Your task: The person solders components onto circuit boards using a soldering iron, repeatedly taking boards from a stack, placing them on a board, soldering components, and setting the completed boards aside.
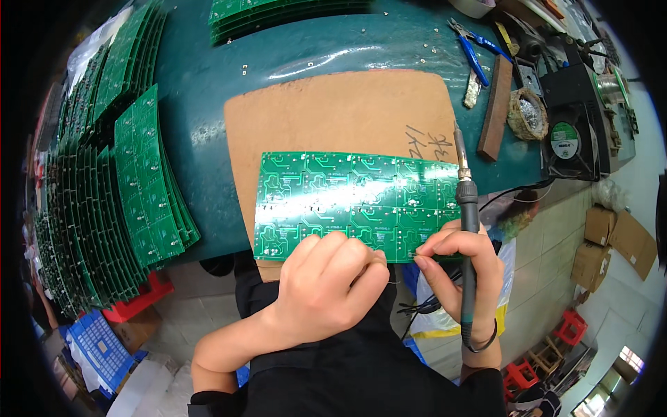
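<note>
A green circuit board panel (379, 174) lies on a sheet of brown cardboard (333, 111), bright glare across its middle. My left hand (330, 281) is closed over the panel's near edge. Its fingertips are turned away, so what they hold is hidden; a thin line like solder wire or a lead shows beside it. My right hand (465, 267) carries a soldering iron (469, 215), handle resting along the hand and tip pointing away from me, beyond the panel's right end. That hand's thumb and index finger pinch together at the near edge, around something too small to name.
Stacked green boards (90, 215) stand along the left, another stack (278, 17) at the back. Blue-handled cutters (474, 59), a brown bar (496, 108), a round pot of silvery material (528, 115) and a black fan unit (571, 135) sit at the right.
</note>
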Demonstrator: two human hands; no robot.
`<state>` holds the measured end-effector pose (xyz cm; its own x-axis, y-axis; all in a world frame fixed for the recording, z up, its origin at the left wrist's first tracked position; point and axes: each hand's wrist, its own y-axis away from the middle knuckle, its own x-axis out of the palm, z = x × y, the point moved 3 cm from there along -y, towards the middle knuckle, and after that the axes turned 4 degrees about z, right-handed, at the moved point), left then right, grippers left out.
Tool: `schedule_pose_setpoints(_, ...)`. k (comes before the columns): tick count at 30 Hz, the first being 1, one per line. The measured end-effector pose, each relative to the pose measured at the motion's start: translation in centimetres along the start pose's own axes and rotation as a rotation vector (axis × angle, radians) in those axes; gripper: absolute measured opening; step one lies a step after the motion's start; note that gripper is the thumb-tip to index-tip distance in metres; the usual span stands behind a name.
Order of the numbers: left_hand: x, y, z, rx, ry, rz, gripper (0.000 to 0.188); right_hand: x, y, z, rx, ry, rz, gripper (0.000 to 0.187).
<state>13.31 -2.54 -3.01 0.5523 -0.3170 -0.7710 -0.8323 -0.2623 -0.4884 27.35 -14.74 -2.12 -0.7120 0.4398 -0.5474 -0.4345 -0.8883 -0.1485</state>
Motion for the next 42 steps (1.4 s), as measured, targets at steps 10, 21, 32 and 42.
schedule_pose_setpoints(10,-0.2,0.1,-0.2,0.005,0.015,0.004,0.018,-0.2,-0.4,0.6,-0.056,0.052,0.034,0.033)
schedule_pose_setpoints(21,-0.1,0.1,-0.2,0.008,0.036,-0.005,0.015,-0.5,-0.9,1.0,-0.054,0.091,0.080,0.034)
schedule_pose_setpoints(32,-0.2,-0.2,-0.2,0.031,0.051,-0.032,0.014,-0.8,-1.8,2.6,-0.082,0.249,0.162,0.037)
schedule_pose_setpoints(42,-0.1,-0.2,0.0,0.026,0.093,-0.058,0.016,-0.6,-2.0,3.3,-0.125,0.304,0.176,0.037)
